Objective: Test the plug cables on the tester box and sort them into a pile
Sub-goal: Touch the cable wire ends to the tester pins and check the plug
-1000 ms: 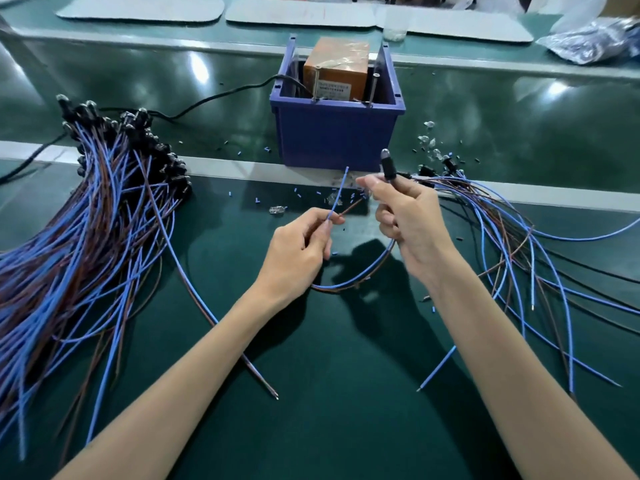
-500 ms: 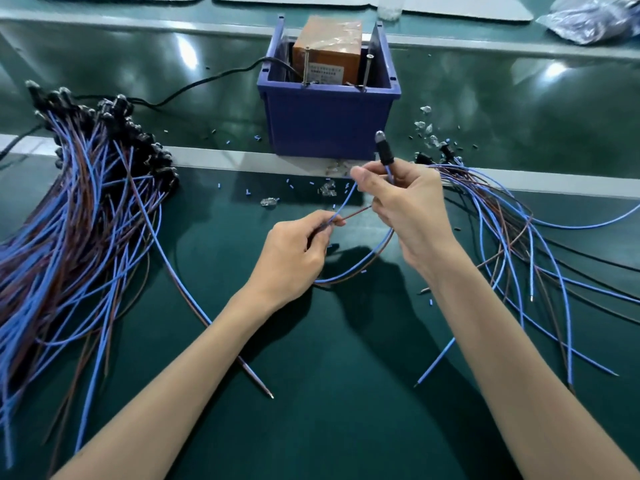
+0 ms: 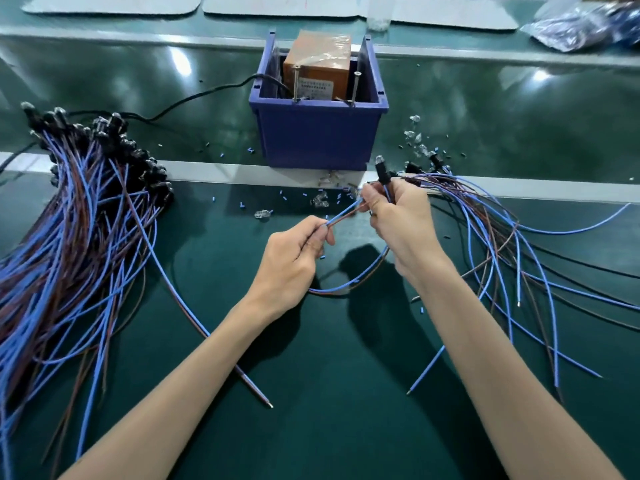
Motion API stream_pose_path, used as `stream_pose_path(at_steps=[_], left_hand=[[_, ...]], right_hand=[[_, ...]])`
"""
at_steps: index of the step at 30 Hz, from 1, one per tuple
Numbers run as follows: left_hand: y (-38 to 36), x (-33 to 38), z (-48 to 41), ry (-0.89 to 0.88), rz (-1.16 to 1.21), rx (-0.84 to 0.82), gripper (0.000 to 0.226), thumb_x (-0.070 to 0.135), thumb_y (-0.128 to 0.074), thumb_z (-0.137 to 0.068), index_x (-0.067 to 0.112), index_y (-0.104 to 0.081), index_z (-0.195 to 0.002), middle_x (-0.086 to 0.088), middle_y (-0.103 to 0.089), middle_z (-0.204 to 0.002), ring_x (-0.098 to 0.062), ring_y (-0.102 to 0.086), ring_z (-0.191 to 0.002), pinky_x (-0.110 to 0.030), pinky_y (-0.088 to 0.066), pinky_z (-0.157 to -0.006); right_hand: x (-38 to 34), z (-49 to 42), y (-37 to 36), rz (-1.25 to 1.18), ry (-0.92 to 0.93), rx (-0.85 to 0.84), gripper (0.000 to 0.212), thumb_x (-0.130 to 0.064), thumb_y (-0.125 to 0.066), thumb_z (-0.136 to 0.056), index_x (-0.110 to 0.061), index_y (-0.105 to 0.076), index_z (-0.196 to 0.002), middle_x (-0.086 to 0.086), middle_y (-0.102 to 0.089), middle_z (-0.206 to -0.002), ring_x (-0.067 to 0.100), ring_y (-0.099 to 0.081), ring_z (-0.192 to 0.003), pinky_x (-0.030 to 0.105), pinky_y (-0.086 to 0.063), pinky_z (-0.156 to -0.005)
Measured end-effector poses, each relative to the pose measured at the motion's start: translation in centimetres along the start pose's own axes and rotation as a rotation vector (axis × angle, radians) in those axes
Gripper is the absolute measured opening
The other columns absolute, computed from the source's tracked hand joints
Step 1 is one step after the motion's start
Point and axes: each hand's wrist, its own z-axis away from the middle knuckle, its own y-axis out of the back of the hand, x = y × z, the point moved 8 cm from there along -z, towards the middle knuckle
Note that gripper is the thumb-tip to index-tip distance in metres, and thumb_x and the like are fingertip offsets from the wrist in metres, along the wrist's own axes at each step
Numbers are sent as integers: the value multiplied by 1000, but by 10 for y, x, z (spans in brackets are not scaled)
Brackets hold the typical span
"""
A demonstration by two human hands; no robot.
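The right hand (image 3: 398, 220) pinches the cable (image 3: 341, 290) just under its upright black plug (image 3: 382, 172); the left hand (image 3: 294, 261) pinches its 2 wire ends. The cable loops over the glossy green worktop (image 3: 329, 393). The orange tester (image 3: 317, 71) sits in a blue bin (image 3: 318, 140) at the far edge, the pile (image 3: 69, 237) at the left edge.

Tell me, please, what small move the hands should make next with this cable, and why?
Probably lift the cable toward the tester box: the right hand grips its plug upright just before the blue bin, the left hand pinches its wires, and neither end touches the two metal posts yet.
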Motion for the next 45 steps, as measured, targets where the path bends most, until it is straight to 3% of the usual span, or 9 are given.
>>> stream_pose_path(at_steps=[4, 13, 18, 23, 27, 31, 35, 40, 45], left_hand=[[-1, 1, 0, 9, 38, -3, 24, 21, -43, -95, 30, -51, -74, 6, -47, -64, -4, -40, -59, -21, -35, -61], [-1, -1, 2, 56, 138, -10, 23, 24, -43, -94, 26, -54, -74, 14, -41, -52, -6, -32, -54, -23, -28, -54], [-1, 2, 2, 66, 191, -8, 22, 22, -43, -93, 23, -53, -74, 13, -36, -50, -4, -30, -51, -19, -26, -51], [8, 0, 5, 77, 296, 48, 24, 13, -39, -98, 17, -50, -76, 13, -31, -55, -6, -25, -51, -17, -24, -49], [8, 3, 4, 78, 288, 75, 26, 7, -38, -103, 18, -56, -87, 7, -39, -55, -2, -35, -49, -11, -31, -52], [5, 2, 5, 92, 305, 55, 19, 7, -41, -102, 23, -48, -93, 0, -46, -55, -1, -40, -43, -7, -33, -49], [5, 1, 6, 102, 275, 66, 19, 9, -44, -101, 24, -46, -89, 0, -51, -58, -2, -43, -44, -10, -33, -47], [12, -1, 6, 121, 287, 137, 18, 12, -43, -102, 22, -43, -87, 3, -55, -61, -7, -41, -41, -17, -35, -43], [18, -5, 8, 144, 286, 209, 18, 13, -46, -101, 20, -43, -84, 1, -57, -66, -8, -45, -43, -19, -39, -43]], right_hand=[[8, 4, -3, -119, -74, 34, 28, -13, -56, -95, -20, -55, -68, -8, -56, -60, 2, -33, -43, 17, -26, -46], [10, 9, -7, -205, -95, 173, 34, -18, -54, -96, -21, -51, -63, -18, -43, -41, 8, -31, -50, 24, -23, -53], [11, 14, -13, -315, -118, 191, 31, -16, -53, -98, -19, -50, -67, -8, -50, -58, 2, -29, -38, 19, -25, -43], [18, 7, 21, -571, -231, 396, 29, -17, -43, -103, -17, -44, -74, -5, -43, -64, -1, -30, -31, 15, -21, -33], [11, 10, 15, -479, -179, 199, 18, -19, -49, -101, -22, -63, -89, -10, -53, -78, -1, -37, -44, 12, -23, -37], [16, 17, -5, -472, -244, 101, 11, -15, -59, -94, -19, -68, -90, -11, -34, -61, 2, -22, -38, 12, -19, -34], [17, 26, -34, -514, -286, -202, 17, -21, -58, -92, -13, -73, -90, -9, -16, -56, 2, -15, -39, 13, -13, -33], [12, 39, -57, -535, -252, -414, 24, -33, -63, -87, -14, -77, -88, -8, -55, -66, 2, -44, -48, 11, -23, -35], [13, 42, -59, -442, -203, -322, 11, -18, -69, -85, -20, -77, -77, -4, -63, -68, 5, -50, -59, 11, -29, -40]])
